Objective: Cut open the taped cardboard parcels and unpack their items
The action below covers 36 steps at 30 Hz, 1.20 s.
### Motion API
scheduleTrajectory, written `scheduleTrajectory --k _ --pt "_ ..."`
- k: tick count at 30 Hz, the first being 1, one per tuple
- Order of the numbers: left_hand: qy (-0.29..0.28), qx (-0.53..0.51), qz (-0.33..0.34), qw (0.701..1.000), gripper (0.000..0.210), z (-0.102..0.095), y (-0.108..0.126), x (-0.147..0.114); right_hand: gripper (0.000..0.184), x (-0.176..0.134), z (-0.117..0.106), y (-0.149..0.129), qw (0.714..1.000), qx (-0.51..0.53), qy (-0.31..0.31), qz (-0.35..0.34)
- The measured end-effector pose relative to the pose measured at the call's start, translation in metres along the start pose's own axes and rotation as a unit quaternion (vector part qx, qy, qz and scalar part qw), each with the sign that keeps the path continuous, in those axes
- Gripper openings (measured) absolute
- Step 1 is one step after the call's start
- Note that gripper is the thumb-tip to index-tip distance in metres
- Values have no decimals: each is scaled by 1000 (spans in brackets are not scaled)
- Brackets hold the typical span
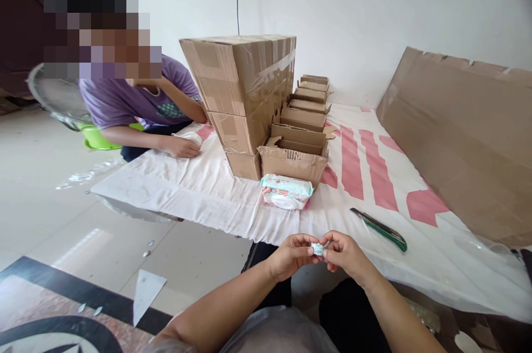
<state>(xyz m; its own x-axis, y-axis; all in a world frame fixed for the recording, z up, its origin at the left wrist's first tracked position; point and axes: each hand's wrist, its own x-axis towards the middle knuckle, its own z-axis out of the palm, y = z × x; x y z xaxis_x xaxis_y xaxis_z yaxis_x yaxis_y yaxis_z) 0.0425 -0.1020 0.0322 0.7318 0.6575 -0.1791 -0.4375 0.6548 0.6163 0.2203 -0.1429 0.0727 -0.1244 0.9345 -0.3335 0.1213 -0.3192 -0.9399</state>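
Jointly, the left hand (290, 256) and right hand (344, 256) are pinching a small packet (318, 249), grip nearly closed, by the near edge of the counter (233, 214); wipes pack (286, 191), cutter (381, 230) and cartons (251, 84) are lying beyond.

A: What's on the white-and-red cloth-covered tbl (208, 198)?
B: Stack of taped brown cardboard ctns (249, 92), w/ row of open-topped brown cardboard boxes (293, 165) just beside.
A: Nr edge?
B: Pale-blue plastic pkt w/ white oval lid (286, 189), in front of boxes; green-handled cutter (383, 231) to its R.
A: Far L?
B: Person in purple T-shirt (133, 106), by ctns.
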Motion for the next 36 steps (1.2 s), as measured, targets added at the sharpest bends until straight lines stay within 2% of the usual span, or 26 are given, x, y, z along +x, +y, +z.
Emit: scheduleTrajectory --k 10,16,25,30,33,36 --pt "-11 -23 -8 1000 29 -7 -1 3 22 5 5 2 1000 -1 24 3" --pt "-7 -32 -9 999 28 -9 -1 4 21 6 7 3 998 -36 41 -10" --pt "-28 -48 -24 998 30 -9 2 3 25 7 4 -2 1000 16 6 10" --pt "-27 -49 -15 998 32 -11 0 4 29 9 9 -2 999 14 21 25" --pt "-18 -47 -11 999 30 -13 -3 5 25 11 13 1 998 -13 53 7" --pt "-12 -83 -5 996 28 -11 -2 4 21 8 14 1 993 -71 74 -58"
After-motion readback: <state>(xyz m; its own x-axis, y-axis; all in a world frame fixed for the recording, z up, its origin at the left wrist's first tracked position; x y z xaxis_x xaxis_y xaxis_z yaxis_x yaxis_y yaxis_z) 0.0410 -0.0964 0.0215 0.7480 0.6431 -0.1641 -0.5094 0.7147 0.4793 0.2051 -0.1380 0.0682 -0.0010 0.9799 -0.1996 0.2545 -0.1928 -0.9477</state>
